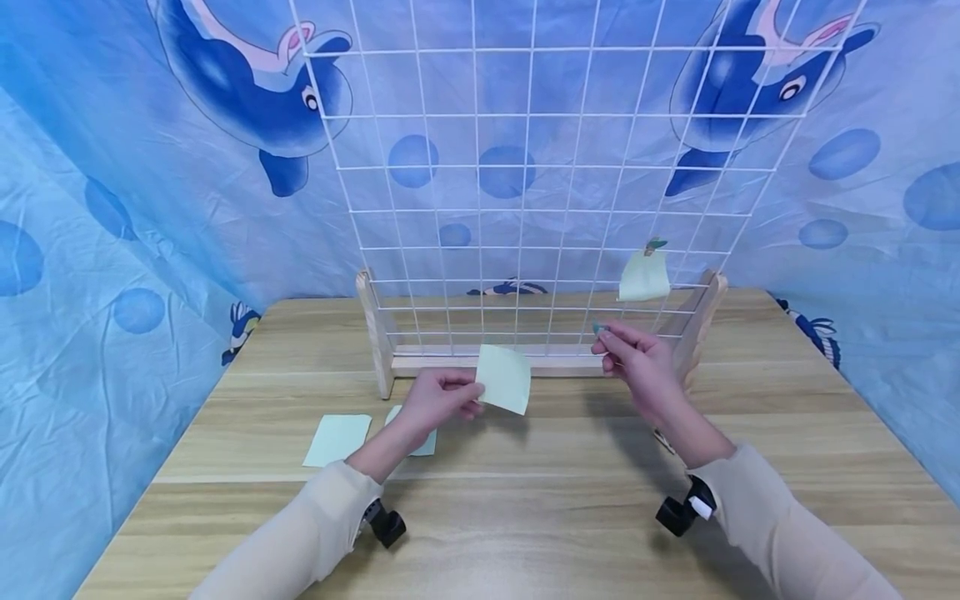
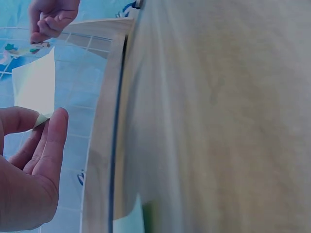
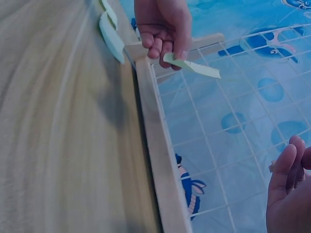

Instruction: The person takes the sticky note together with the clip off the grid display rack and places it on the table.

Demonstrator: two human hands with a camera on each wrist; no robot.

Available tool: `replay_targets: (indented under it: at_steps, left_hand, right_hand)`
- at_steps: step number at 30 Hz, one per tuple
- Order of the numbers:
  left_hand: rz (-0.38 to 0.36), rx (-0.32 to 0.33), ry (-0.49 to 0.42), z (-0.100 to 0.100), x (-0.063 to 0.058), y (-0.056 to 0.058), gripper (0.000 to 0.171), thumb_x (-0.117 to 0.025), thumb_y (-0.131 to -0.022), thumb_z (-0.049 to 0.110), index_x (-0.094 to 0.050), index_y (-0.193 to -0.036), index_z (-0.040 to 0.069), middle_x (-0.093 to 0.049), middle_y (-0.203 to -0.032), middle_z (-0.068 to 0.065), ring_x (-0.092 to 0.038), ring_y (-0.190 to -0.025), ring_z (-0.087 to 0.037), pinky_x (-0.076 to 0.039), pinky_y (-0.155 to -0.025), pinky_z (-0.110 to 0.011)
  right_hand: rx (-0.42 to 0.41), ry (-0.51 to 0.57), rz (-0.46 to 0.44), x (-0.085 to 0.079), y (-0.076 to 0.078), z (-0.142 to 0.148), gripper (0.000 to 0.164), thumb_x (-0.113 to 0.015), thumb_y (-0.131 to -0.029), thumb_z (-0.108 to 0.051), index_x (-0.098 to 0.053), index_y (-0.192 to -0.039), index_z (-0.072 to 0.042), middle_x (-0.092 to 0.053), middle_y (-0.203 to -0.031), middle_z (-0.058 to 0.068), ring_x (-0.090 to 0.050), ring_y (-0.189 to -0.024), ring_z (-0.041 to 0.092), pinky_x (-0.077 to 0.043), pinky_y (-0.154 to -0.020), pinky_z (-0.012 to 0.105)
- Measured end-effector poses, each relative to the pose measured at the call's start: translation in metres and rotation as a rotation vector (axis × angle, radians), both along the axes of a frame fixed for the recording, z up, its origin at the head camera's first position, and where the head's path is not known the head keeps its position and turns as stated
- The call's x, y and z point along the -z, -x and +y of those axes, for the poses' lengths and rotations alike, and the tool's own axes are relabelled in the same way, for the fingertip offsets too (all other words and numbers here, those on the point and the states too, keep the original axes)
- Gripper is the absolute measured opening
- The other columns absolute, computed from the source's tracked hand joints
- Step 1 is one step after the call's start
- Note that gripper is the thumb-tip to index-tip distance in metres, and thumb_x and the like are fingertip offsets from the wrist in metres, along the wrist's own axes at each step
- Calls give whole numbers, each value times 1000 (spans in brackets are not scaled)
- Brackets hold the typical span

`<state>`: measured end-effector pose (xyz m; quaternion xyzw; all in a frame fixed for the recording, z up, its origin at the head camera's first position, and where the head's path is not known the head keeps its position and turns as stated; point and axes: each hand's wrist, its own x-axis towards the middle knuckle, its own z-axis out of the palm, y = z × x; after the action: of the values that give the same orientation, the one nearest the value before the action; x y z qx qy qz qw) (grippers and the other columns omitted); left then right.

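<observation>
My left hand pinches a pale green paper square by its edge between thumb and fingers. In the left wrist view the pinched corner of the sheet is bent. To the right, my right hand pinches a small wooden clip with a green end, mostly hidden by the fingers. Both hands are raised in front of the white wire grid. Another pale green sheet hangs on the grid's right side from a wooden clip with a green leaf-like top.
Two pale green sheets lie on the wooden table, one flat sheet at left and one sheet partly behind my left wrist. A small wooden clip lies beside my right forearm. Wooden feet support the grid before a blue dolphin-print cloth.
</observation>
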<state>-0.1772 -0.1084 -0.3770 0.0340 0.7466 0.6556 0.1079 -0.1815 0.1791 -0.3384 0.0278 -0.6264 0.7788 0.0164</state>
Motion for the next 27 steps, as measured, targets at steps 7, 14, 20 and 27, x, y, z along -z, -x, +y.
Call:
replay_targets:
  at_steps: [7,14,20,27]
  left_hand:
    - [-44,-23,34,-8,8,-4,23,-67,-88,7,-67,-105,-8,-71,-84,-13,-69,-69,-18,-60,-69,-32]
    - [-63,-16,33,-17,15,-8,25,-66,-88,6,-64,-107,-11,-70,-85,-12,-69,-68,-17,-59,-67,-30]
    - [-81,-12,55,-21,19,-10,26,-66,-88,6,-64,-108,-10,-70,-84,-12,-68,-68,-17,-59,-67,-30]
    - [-102,2,62,-25,23,-13,34,-66,-88,7,-59,-116,-12,-69,-87,-15,-68,-70,-19,-59,-66,-30]
  right_hand:
    - [-46,-40,-60,14,-2,7,11,-58,-96,-6,-69,-99,-9,-67,-73,-3,-55,-59,5,-50,-56,16]
    - [-132,-84,-159,28,-6,16,17,-56,-96,-5,-63,-110,1,-67,-74,-3,-55,-61,5,-50,-56,17]
    - [-179,-129,-207,36,-8,24,18,-57,-94,-5,-61,-110,4,-67,-74,-2,-57,-60,5,-51,-56,17]
    - [-260,-238,-239,42,-13,39,36,-59,-94,-9,-54,-118,17,-67,-74,-2,-56,-57,3,-52,-55,16]
